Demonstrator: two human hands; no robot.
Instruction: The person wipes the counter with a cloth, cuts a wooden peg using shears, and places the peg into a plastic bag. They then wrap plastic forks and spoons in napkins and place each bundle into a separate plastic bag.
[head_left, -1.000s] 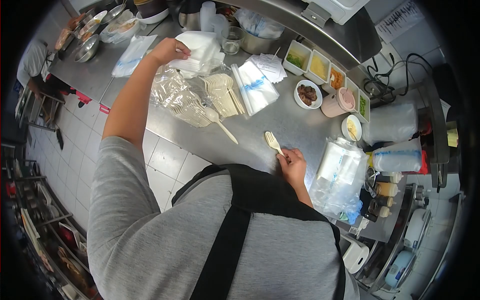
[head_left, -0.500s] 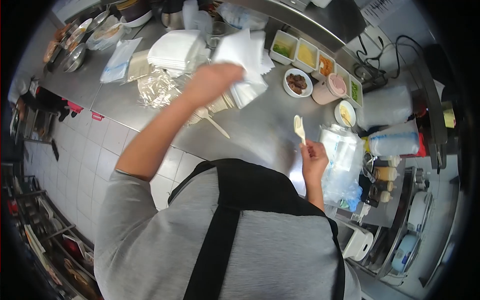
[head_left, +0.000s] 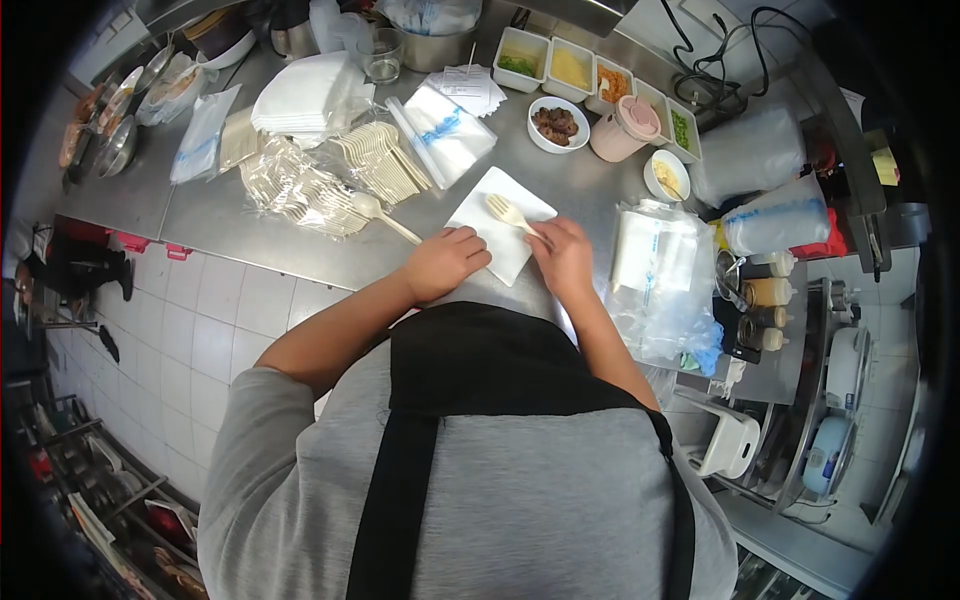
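Observation:
A white paper napkin (head_left: 510, 262) lies flat on the steel counter in front of me. At its left edge is my left hand (head_left: 447, 265), its fingers bent and pressed together on the paper. My right hand (head_left: 563, 255) pinches the handle of a pale disposable fork (head_left: 505, 211), whose tines point up and left over the napkin. Left of the napkin lies a loose pale spoon (head_left: 388, 216). Beyond it are a plastic-wrapped pile of pale cutlery (head_left: 295, 195) and a stack of similar cutlery (head_left: 382, 160).
An open pack of napkins (head_left: 445, 128) and white foam containers (head_left: 308, 95) stand behind the cutlery. A bowl of dark meat (head_left: 558, 126), a pink tub (head_left: 625, 128) and several topping trays (head_left: 570, 70) line the back right. Plastic bags (head_left: 655, 270) lie at the right.
My left hand has come back from the napkin pack to the near counter, where a napkin now lies. My right hand has moved left with the fork, over the napkin.

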